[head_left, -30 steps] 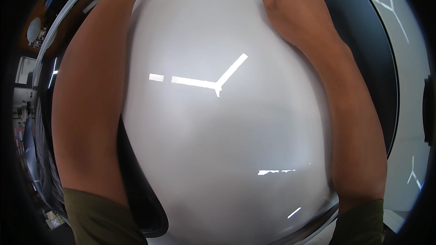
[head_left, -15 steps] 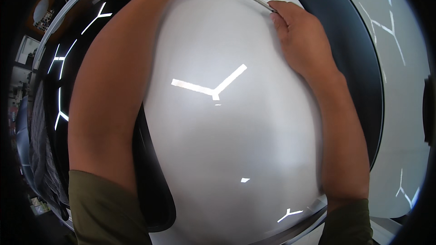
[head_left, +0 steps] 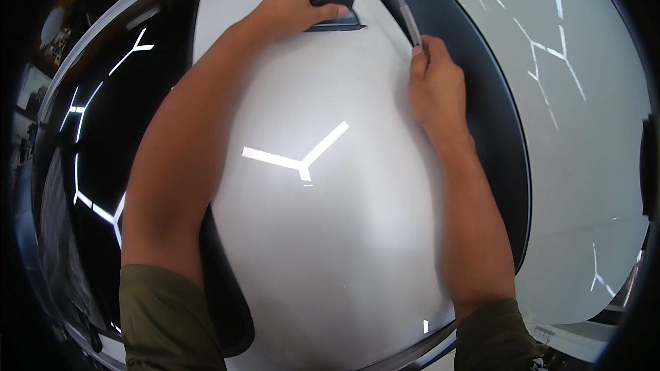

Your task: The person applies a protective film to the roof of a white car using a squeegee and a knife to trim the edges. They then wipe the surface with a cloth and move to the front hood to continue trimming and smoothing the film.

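My left hand (head_left: 301, 7) is at the top of a glossy white curved car panel (head_left: 330, 220), its fingers closed on a dark, fin-shaped piece (head_left: 335, 22) resting against that surface. Off to the right, my right hand (head_left: 436, 82) grips a slim silver knife-like tool (head_left: 409, 19), pointing up and away from me, beside a dark curved band (head_left: 495, 137). Both forearms reach across the panel from the lower edge, in olive sleeves.
Left of the panel is glossy black glass (head_left: 96, 137) with reflected strip lights and a black rounded edge lower down. Beyond the dark band lies a pale glossy panel (head_left: 584, 165). A dim background with small, indistinct items shows at the far left.
My hands have come lower in the picture and more into view, the dark piece with my left hand. The silver tool now points more upright. The whole view has shifted, showing more black glass.
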A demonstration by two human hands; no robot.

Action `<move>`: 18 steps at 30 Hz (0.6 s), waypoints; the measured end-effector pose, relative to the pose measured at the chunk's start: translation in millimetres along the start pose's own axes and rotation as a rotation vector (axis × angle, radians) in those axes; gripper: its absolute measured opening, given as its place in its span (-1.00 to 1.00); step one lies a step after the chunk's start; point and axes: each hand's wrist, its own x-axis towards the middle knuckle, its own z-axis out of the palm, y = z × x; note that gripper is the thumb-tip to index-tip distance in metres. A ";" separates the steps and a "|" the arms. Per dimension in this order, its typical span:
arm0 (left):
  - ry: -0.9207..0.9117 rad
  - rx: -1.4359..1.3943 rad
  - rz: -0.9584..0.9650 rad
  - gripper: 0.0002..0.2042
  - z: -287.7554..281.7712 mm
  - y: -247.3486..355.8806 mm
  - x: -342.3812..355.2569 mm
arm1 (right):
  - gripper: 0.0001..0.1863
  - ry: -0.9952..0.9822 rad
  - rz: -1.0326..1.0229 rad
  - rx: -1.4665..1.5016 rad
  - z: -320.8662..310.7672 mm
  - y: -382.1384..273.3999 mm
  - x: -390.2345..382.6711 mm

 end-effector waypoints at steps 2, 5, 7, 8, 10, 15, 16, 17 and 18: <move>-0.048 0.025 -0.015 -0.40 -5.6 6.3 8.0 | -0.71 -0.057 0.013 -0.017 -0.2 7.7 5.2; -0.095 0.000 -0.112 -0.37 -1.5 8.1 -0.9 | -0.74 -0.049 -0.098 -0.075 1.9 11.6 2.1; -0.125 -0.011 -0.175 -0.35 -9.6 15.3 1.2 | -0.76 -0.116 -0.070 -0.103 -7.3 -0.6 -1.0; -0.072 -0.026 -0.175 -0.34 -3.7 5.8 -0.1 | -0.77 -0.148 -0.056 -0.117 -9.4 -3.9 -3.6; -0.014 -0.016 -0.162 -0.35 -3.2 -1.9 3.4 | -0.78 -0.156 -0.293 -0.112 -5.6 2.3 -5.7; -0.045 -0.049 -0.163 -0.36 -10.6 -0.6 5.9 | -0.75 -0.347 -0.430 -0.104 -8.7 -11.4 -15.0; -0.081 -0.057 -0.182 -0.36 -13.7 1.7 5.9 | -0.74 -0.341 -0.468 -0.102 -8.4 -10.7 -15.5; -0.116 -0.064 -0.202 -0.36 -15.0 2.0 6.0 | -0.74 -0.337 -0.506 -0.098 -7.4 -10.0 -15.9; -0.123 -0.057 -0.188 -0.37 -16.3 0.9 6.3 | -0.73 -0.334 -0.549 -0.095 -6.8 -11.1 -15.8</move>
